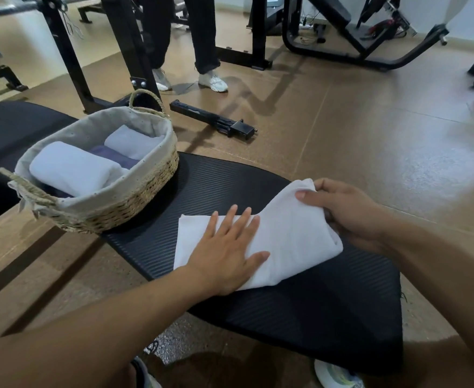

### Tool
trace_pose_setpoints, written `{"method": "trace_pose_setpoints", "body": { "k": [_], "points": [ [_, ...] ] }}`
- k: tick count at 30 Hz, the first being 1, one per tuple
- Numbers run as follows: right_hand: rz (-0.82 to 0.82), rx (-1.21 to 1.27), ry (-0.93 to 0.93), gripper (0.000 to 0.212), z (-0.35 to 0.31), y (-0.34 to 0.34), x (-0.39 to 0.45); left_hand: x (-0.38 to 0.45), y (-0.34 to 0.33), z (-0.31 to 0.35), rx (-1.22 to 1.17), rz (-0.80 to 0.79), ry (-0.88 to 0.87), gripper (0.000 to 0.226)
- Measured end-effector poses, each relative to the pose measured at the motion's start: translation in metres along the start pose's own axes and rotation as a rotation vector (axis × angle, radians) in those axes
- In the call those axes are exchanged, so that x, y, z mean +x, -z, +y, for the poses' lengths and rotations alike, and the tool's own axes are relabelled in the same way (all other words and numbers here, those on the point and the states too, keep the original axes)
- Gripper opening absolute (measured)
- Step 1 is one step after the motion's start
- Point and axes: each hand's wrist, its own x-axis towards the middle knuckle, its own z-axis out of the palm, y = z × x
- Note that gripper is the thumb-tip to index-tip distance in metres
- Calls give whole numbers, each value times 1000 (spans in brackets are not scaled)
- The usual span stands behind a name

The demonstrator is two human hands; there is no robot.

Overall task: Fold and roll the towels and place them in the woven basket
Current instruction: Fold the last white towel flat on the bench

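White towel [292,236], folded, soft terry, laid on black ribbed mat [300,312]. Right end lifted and pinched by right hand [345,211], thumb on top, fingers curled beneath; left end pressed flat by left hand [227,253], fingers straight and spread. Long axis run left-to-right between the two grips. Bare mat seen nearer than grip. Woven basket [135,189], lined, holding rolled towels, placed beyond-left of left hand, apart from towel.

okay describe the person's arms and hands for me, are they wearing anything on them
Both forearms are bare: no sleeves reach into view. The left hand and right hand wear no gloves, rings, watch or bracelets. Fingernails are short and unpainted.
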Motion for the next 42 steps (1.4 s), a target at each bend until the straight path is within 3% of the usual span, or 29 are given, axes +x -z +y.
{"method": "trace_pose_setpoints", "body": {
  "k": [3,5,8,10,12,15,18,21,24,28,32,37,40,42],
  "points": [
    [0,33,53,29,-7,-21,1,2,11,-6,-197,-18,-18,68],
    [10,39,78,28,-9,-35,2,2,24,-14,-449,74,23,58],
    [51,-4,114,22,-12,-57,5,-2,48,-36,-646,360,219,37],
    [57,-18,132,23,-15,-74,7,-7,63,-54,-813,407,378,16],
    [49,-29,138,24,-19,-93,7,-15,72,-69,-1060,299,493,14],
    [28,-11,129,24,-20,-120,10,-31,77,-79,-1258,23,550,34],
    [-82,-14,126,21,-16,-142,10,-37,78,-85,-1363,-49,560,47],
    [-174,-44,175,11,-12,-152,6,-36,74,-90,-1371,-62,570,51],
    [-77,-158,289,9,-14,-141,6,-34,69,-89,-1285,-75,556,46],
    [-13,-570,359,17,-15,-115,8,-32,66,-80,-1137,-27,515,33],
    [-60,-782,364,35,-9,-106,2,-28,62,-70,-1083,102,480,34],
    [-235,-996,395,91,-7,-103,-5,-28,70,-62,-1215,165,443,30],
    [-335,-1013,350,102,-7,-106,-7,-30,74,-68,-1202,191,458,32],
    [-381,-1049,371,99,-4,-113,-8,-32,75,-75,-1159,192,483,34]
  ]
}}
